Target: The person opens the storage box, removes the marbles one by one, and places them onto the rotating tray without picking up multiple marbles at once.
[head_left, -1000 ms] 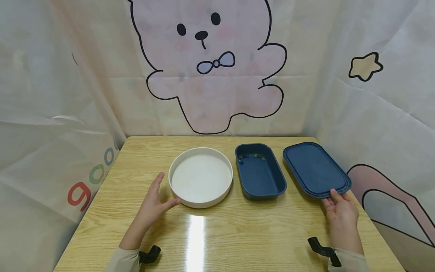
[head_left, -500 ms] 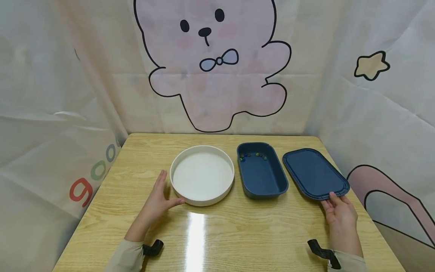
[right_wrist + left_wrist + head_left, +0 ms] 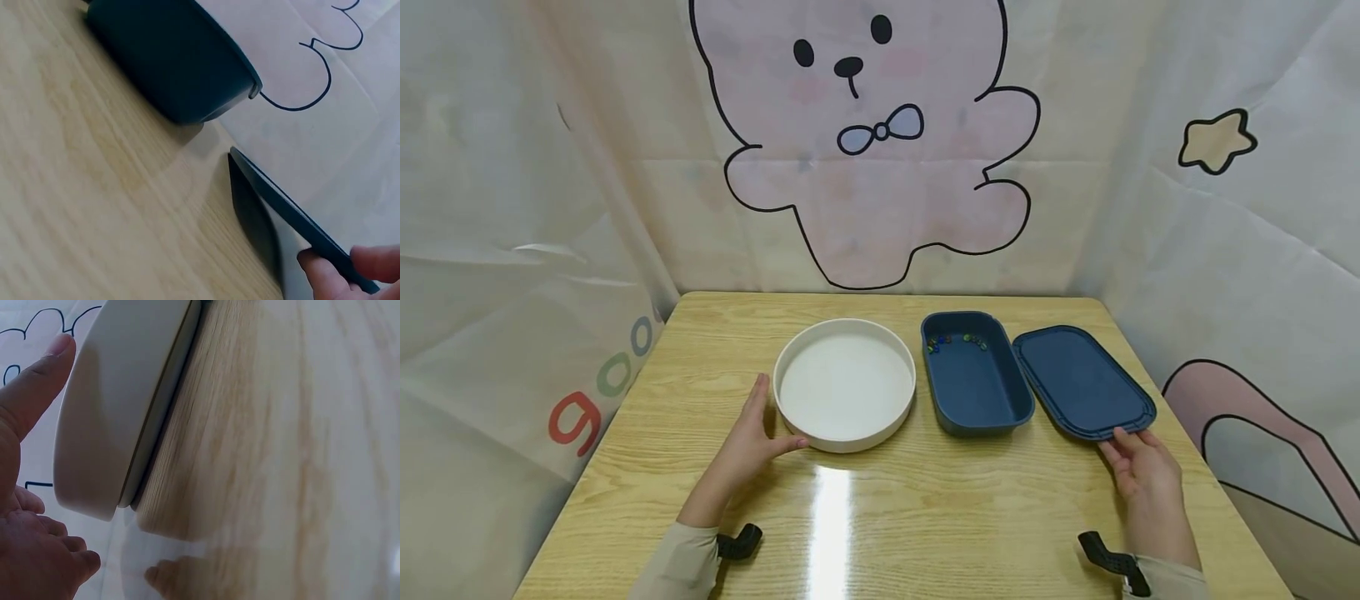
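A dark blue lid (image 3: 1086, 383) lies at the right of the table. My right hand (image 3: 1150, 471) pinches its near edge, thumb on top and fingers beneath; in the right wrist view the held edge of the lid (image 3: 300, 219) is tilted up off the wood. Just left of the lid stands a dark blue rectangular box (image 3: 979, 383), with several small coloured beads (image 3: 976, 342) at its far end. My left hand (image 3: 737, 450) is spread beside a round white dish (image 3: 845, 387), fingers straight and thumb right at the near rim.
All this stands on a light wood table (image 3: 910, 517). Behind it hangs a curtain with a printed bear (image 3: 880, 192), and more curtain (image 3: 1247, 275) closes in both sides. A black strap mount (image 3: 737, 542) sits on each wrist.
The lid has come down lower and shifted left, closer to the box, with my right hand on its edge. My left hand has moved slightly in toward the white dish.
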A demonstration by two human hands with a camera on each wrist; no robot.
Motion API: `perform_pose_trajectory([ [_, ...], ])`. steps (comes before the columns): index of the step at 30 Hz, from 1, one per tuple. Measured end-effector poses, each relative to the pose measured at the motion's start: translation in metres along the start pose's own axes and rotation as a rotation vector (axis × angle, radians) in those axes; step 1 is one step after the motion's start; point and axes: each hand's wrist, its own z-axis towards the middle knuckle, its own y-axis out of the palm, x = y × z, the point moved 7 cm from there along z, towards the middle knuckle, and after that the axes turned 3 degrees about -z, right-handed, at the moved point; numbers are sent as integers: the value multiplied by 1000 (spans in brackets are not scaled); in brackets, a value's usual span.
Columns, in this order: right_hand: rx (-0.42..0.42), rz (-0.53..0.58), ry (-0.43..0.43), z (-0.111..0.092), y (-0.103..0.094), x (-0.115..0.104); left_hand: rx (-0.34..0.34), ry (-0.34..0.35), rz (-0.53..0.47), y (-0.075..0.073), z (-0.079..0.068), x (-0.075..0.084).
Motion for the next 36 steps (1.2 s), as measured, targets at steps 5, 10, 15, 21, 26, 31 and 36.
perform_pose_trajectory([
  [5, -54, -167, -6, -3, -1, 1, -1, 5, 14, 1, 0, 1],
  [10, -123, -280, -24, -7, -1, 1, -1, 11, 22, 2, 0, 2],
  [15, -176, -355, -51, -12, -2, 2, -2, 9, 30, 3, 1, 3],
  [21, -128, -428, -19, -18, -3, 3, -12, -4, 24, 6, 5, 0],
  [26, -78, -571, -17, -29, 2, -1, -5, -14, 26, 7, 8, -1],
  [31, -108, -754, -63, -45, 9, -4, -3, -12, 10, 7, 9, -1],
  [36, -105, -857, -180, -54, 17, -8, -4, -1, -23, 6, 9, -1],
])
